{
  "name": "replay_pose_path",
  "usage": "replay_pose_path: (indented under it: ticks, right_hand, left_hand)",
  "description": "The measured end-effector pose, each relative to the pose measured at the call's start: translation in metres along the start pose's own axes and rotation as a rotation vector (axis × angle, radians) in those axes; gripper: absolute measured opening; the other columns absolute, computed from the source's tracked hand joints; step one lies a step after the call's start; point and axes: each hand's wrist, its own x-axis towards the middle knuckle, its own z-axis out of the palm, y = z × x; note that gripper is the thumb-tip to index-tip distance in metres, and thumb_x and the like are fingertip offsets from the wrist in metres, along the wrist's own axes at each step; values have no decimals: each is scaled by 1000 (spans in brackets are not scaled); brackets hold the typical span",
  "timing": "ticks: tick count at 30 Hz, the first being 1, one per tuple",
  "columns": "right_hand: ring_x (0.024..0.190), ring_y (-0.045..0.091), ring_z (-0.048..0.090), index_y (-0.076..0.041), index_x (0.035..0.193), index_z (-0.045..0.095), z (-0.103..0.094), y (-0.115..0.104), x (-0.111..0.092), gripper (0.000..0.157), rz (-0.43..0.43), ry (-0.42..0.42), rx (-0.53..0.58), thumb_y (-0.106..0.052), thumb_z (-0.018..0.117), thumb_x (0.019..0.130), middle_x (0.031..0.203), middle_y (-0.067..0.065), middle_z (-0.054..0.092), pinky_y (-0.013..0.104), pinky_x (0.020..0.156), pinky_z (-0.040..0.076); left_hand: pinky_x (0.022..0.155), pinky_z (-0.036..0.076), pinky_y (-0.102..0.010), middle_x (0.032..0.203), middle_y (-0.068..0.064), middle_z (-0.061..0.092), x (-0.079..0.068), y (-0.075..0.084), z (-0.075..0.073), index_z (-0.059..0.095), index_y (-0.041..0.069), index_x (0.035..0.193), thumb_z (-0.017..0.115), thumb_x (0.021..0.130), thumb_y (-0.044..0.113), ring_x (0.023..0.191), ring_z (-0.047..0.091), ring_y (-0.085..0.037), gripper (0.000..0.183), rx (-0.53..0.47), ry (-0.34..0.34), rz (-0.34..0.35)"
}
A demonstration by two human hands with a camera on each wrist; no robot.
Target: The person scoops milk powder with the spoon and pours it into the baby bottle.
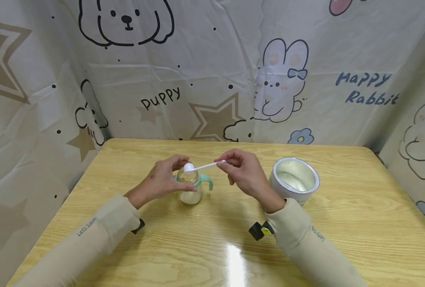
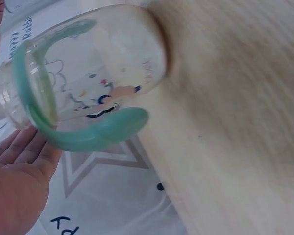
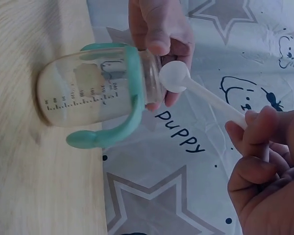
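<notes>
A clear baby bottle [image 1: 190,196] with mint-green handles [image 2: 103,132] stands upright on the table, with pale powder in its lower part. My left hand [image 1: 165,177] is around its uncapped neck, thumb on the near side and fingers behind. In the right wrist view that hand [image 3: 164,32] stays at the neck [image 3: 151,78]. My right hand [image 1: 242,169] pinches the handle end of a white measuring scoop [image 3: 174,77]. The scoop's bowl [image 1: 188,167] is at the bottle's mouth, tilted over it; its inside is hidden.
An open, silvery-white milk powder can [image 1: 275,184] stands right of my right hand, with pale powder inside. The wooden table [image 1: 183,247] meets a printed cloth backdrop [image 1: 212,52] at the back, and cloth also hangs at both sides.
</notes>
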Motion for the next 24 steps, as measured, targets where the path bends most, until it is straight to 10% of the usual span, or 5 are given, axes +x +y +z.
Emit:
replay_pose_path:
  ticks: [24]
  right_hand:
    - [45,12,53,-2,109,65,-54,-12,-21,19,100,122,-22,-16,69,96,72,-1,72,20,40,31]
  left_hand:
    - [110,43,-43,141,-11,56,16,34,8,46,3,145,94,69,27,132,51,-31,93,-100,-18,73]
